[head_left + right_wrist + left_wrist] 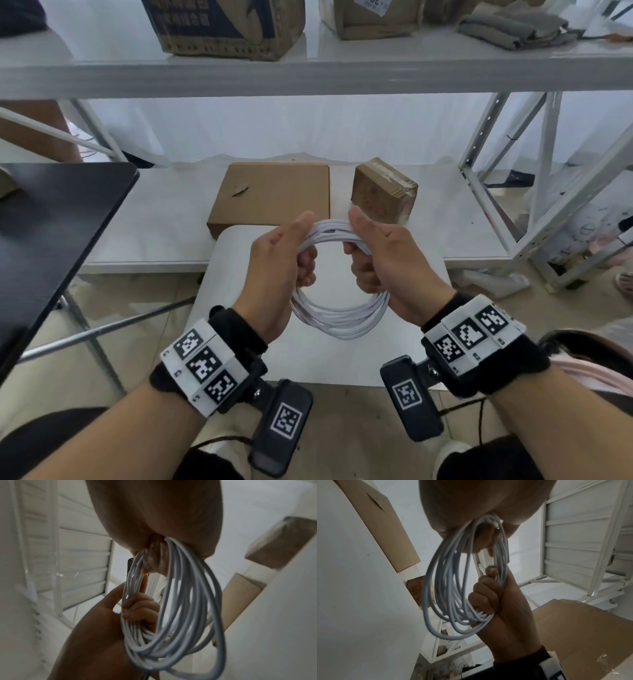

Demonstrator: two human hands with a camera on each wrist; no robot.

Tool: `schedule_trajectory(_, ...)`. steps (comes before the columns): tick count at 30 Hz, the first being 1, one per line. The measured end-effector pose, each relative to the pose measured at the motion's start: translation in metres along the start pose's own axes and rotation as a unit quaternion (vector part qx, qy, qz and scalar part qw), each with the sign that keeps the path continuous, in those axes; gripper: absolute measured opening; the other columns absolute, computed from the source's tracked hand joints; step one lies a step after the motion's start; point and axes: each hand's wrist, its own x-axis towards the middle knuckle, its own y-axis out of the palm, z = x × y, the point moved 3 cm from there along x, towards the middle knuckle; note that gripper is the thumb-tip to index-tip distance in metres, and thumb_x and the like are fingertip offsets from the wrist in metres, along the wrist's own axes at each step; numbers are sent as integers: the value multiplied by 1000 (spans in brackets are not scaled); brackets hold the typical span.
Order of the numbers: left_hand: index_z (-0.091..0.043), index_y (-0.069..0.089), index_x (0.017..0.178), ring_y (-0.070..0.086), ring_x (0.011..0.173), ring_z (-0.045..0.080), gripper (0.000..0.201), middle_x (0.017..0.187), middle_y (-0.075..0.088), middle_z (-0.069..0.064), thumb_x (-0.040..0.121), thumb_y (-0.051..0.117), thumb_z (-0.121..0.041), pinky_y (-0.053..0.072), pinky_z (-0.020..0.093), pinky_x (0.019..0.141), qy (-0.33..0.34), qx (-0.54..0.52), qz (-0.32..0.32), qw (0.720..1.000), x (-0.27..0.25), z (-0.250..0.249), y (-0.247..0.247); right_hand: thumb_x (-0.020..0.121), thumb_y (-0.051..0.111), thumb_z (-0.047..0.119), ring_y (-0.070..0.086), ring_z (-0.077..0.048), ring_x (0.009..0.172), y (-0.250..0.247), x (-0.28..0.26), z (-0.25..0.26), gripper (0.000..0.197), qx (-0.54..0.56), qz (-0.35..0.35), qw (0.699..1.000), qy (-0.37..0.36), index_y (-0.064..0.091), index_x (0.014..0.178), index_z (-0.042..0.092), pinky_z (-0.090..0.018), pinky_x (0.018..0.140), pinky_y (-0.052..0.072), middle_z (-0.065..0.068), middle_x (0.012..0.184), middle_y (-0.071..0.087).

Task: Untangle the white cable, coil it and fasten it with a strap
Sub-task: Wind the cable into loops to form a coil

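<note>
The white cable (337, 322) is wound into a round coil of several loops, held in the air between both hands above a white stool. My left hand (291, 253) grips the coil's left side, fingers curled round the bundle, thumb on top. My right hand (373, 253) grips the right side the same way. The left wrist view shows the coil (452, 588) hanging from the left palm, with the right hand (488, 596) clenched on its far side. In the right wrist view the coil (180, 615) hangs likewise, the left hand (137, 608) curled on it. No strap shows.
A white stool (342, 363) stands under the hands. Behind it, on a low white shelf (154, 222), lie a flat cardboard box (274, 195) and a small taped carton (383, 192). A black table (51, 233) is at the left, white racking (548, 171) at the right.
</note>
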Motion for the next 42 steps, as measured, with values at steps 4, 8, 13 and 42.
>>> schedule_trajectory(4, -13, 64, 80, 40, 48, 11, 41, 55, 45, -2, 103, 47, -42, 39, 22, 46, -9, 37, -60, 997, -7, -1, -18, 100, 51, 46, 16, -12, 43, 16, 4, -8, 47, 60, -6, 998, 19, 49, 70, 10, -24, 45, 12, 3, 52, 24)
schedule_trajectory(8, -14, 64, 68, 25, 42, 11, 49, 50, 32, -5, 104, 46, -41, 24, 23, 42, -23, 24, -119, 992, -18, 3, -39, 99, 50, 51, 18, -14, 46, 40, 1, -17, 49, 47, 57, 997, 33, 52, 77, 8, -24, 45, 16, 1, 55, 24)
schedule_trajectory(13, -13, 46, 65, 22, 41, 13, 50, 44, 29, -6, 105, 45, -43, 20, 25, 45, -31, 14, -145, 989, -27, 9, -52, 99, 46, 56, 19, -14, 45, 56, -1, -20, 52, 12, 76, 995, 62, 48, 72, 11, -23, 44, 17, 1, 55, 25)
schedule_trajectory(42, -11, 55, 125, 69, 73, 19, 25, 96, 68, 14, 102, 56, -22, 60, 31, 70, -104, 187, -27, 976, 20, 144, -72, 103, 43, 48, 29, -15, 42, 10, 68, -148, 53, -116, -40, 979, 166, 60, 76, 5, -24, 44, 26, 0, 49, 39)
